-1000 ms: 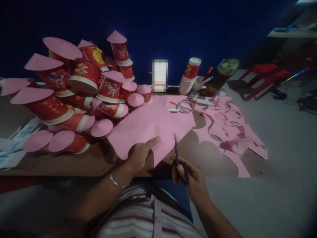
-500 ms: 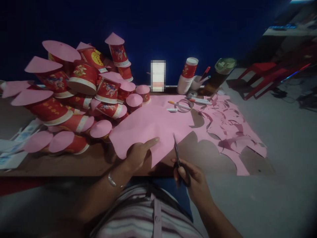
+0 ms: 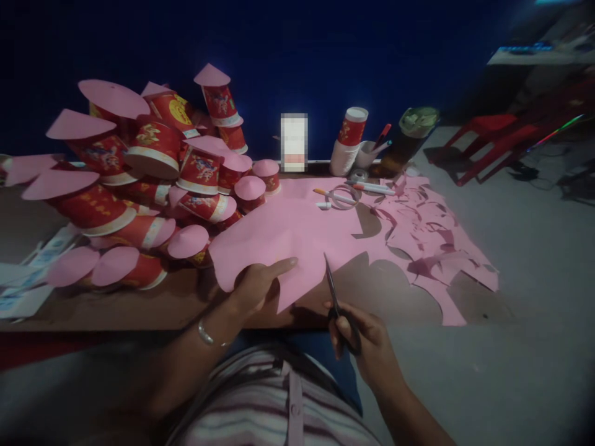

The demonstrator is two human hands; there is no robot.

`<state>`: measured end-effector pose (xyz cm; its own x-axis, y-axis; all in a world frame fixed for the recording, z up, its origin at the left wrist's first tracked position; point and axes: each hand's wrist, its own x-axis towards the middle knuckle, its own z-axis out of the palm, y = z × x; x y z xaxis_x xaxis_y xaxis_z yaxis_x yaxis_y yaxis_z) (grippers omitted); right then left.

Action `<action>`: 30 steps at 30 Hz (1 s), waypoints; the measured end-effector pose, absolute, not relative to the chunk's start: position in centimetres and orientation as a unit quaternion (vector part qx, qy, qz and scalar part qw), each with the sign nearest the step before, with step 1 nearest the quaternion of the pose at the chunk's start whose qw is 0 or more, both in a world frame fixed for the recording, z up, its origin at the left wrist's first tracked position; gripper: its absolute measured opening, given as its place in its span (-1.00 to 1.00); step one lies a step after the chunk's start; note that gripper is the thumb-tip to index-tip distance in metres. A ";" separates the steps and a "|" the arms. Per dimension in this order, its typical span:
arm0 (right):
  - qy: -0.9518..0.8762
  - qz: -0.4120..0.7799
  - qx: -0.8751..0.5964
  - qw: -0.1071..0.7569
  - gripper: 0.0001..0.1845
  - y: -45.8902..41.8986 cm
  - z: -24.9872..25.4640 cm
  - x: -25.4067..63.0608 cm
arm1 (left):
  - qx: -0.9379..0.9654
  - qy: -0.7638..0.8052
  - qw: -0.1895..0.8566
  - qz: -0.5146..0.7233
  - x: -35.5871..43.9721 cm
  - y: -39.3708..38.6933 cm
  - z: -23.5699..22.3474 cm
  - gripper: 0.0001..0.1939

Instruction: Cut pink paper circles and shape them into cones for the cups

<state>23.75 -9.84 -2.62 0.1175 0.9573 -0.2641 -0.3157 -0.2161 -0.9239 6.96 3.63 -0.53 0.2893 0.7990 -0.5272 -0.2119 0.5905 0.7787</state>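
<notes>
A pink paper sheet (image 3: 260,241) is pinched in my left hand (image 3: 258,285), thumb on top and fingers hidden beneath. Its near edge hangs over the brown tabletop with a pointed corner toward me. My right hand (image 3: 360,334) is closed around the handles of dark scissors (image 3: 331,285). The blades point away from me and their tips are at the sheet's right edge; whether they bite into the paper I cannot tell. Further right lies a heap of curved pink paper offcuts (image 3: 418,229).
Red paper cups with pink cone tops (image 3: 199,167) are piled on the left. Behind the sheet stand a lit phone (image 3: 294,142), a cup stack (image 3: 348,142), a pen cup (image 3: 367,153) and a dark jar (image 3: 409,139). Markers (image 3: 372,188) and a tape ring (image 3: 344,197) lie nearby.
The sheet's near corner has shifted slightly left. Both hands keep their grips, and the scissors have barely moved. The whole view has shifted a little.
</notes>
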 end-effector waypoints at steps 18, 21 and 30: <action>-0.344 0.582 -0.517 0.525 -0.61 -9.8 -2.0 23.9 | 0.370 0.538 0.717 0.244 5.6 4.5 0.0 -0.56; -0.353 0.576 -0.521 0.522 -0.61 -9.7 -1.9 24.0 | 0.381 0.543 0.709 0.240 5.4 4.7 0.1 -0.55; -0.369 0.580 -0.526 0.502 -0.59 -9.9 -2.2 24.6 | 0.374 0.534 0.725 0.221 4.8 5.6 -0.3 -0.58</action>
